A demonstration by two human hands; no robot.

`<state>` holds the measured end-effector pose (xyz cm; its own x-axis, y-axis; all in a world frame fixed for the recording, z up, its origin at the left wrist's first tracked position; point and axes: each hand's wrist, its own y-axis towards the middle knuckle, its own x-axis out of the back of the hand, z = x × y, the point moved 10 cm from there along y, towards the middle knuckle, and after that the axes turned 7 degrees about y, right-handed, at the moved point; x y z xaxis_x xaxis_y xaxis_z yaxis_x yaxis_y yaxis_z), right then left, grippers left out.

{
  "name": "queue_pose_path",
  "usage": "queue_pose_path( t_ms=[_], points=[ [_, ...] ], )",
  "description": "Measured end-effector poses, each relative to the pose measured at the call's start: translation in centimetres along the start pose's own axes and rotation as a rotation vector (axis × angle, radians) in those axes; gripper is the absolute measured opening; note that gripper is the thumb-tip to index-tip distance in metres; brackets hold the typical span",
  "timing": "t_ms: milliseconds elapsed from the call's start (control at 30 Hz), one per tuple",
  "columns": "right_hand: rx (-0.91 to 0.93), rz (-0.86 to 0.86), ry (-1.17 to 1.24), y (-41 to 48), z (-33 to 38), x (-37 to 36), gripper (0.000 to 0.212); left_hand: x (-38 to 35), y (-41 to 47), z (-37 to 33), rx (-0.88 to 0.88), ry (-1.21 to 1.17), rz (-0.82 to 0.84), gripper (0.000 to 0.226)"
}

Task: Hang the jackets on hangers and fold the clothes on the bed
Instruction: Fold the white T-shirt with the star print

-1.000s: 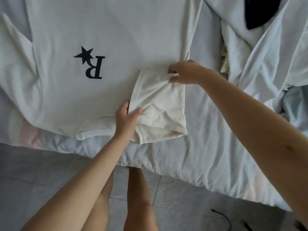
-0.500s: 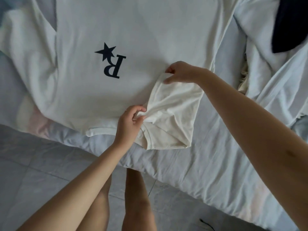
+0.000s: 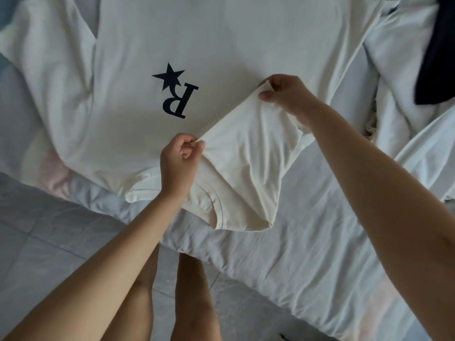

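Observation:
A white T-shirt (image 3: 221, 45) with a dark star and letter R print lies spread on the bed, its neck end toward me. Its right sleeve (image 3: 246, 173) is lifted off the shirt and hangs stretched between my hands. My left hand (image 3: 178, 161) pinches the sleeve's near corner by the shoulder seam. My right hand (image 3: 285, 94) pinches the sleeve's far corner, higher up over the shirt body. The left sleeve (image 3: 46, 77) lies flat at the far left.
The bed sheet (image 3: 320, 254) is pale and wrinkled, with its edge running diagonally before my legs. A heap of white clothes (image 3: 403, 70) with a dark navy garment (image 3: 438, 52) sits at the upper right. Grey tiled floor (image 3: 49, 242) lies lower left.
Both hands have raised the sleeve from lying folded on the shirt, so it now hangs taut between them. The view has shifted, bringing the print toward the centre.

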<state>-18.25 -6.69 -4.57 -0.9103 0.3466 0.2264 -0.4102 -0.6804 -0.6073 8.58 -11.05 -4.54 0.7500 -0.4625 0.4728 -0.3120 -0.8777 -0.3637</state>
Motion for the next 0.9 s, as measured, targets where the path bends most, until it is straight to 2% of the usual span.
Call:
queue_pose_path(
  t_ms=[167, 267, 367, 433, 467, 533, 567, 633, 700, 767, 833, 900],
  points=[
    [-0.013, -0.208, -0.031, 1.2, -1.9, 0.0, 0.015, 0.1, 3.0, 1.4, 0.026, 0.084, -0.066, 0.01],
    [0.063, -0.345, -0.11, 0.3, -2.1, 0.9, 0.012, -0.3, 3.3, 1.0, -0.013, 0.128, -0.055, 0.015],
    [0.103, -0.446, -0.295, -1.9, -2.2, 2.2, 0.027, -0.6, 2.2, 0.3, -0.047, 0.183, -0.081, 0.03],
    [0.049, -0.468, -0.439, -3.1, -3.0, 3.7, 0.037, -0.7, 0.2, -0.8, -0.117, 0.262, -0.159, 0.045],
    [0.013, -0.469, -0.502, -3.6, -3.6, 4.6, 0.039, -1.4, -1.2, -1.0, -0.123, 0.28, -0.147, 0.05],
    [-0.038, -0.435, -0.582, -4.7, -4.7, 6.2, 0.037, -4.4, -4.4, 0.1, 0.019, 0.145, 0.0, 0.056],
    [-0.03, -0.392, -0.616, -5.3, -4.9, 6.5, 0.033, -6.2, -6.4, 1.2, 0.171, -0.006, 0.086, 0.057],
    [0.078, -0.316, -0.773, -6.4, -4.3, 6.4, 0.03, -9.7, -10.8, 3.1, 0.506, -0.33, 0.214, 0.054],
    [0.201, -0.239, -0.985, -7.1, -3.5, 5.5, 0.03, -12.1, -14.5, 3.7, 0.69, -0.444, 0.304, 0.045],
    [0.143, -0.17, -0.908, -7.1, -4.3, 5.6, 0.026, -13.5, -16.7, 3.8, 0.745, -0.457, 0.341, 0.035],
    [-0.011, -0.078, -0.69, -6.4, -6.3, 6.1, 0.016, -13.8, -17.3, 4.1, 0.701, -0.395, 0.311, 0.016],
    [-0.037, -0.03, -0.616, -5.9, -7.4, 7.0, 0.005, -13.9, -17.3, 4.4, 0.647, -0.307, 0.296, 0.01]
  ],
)
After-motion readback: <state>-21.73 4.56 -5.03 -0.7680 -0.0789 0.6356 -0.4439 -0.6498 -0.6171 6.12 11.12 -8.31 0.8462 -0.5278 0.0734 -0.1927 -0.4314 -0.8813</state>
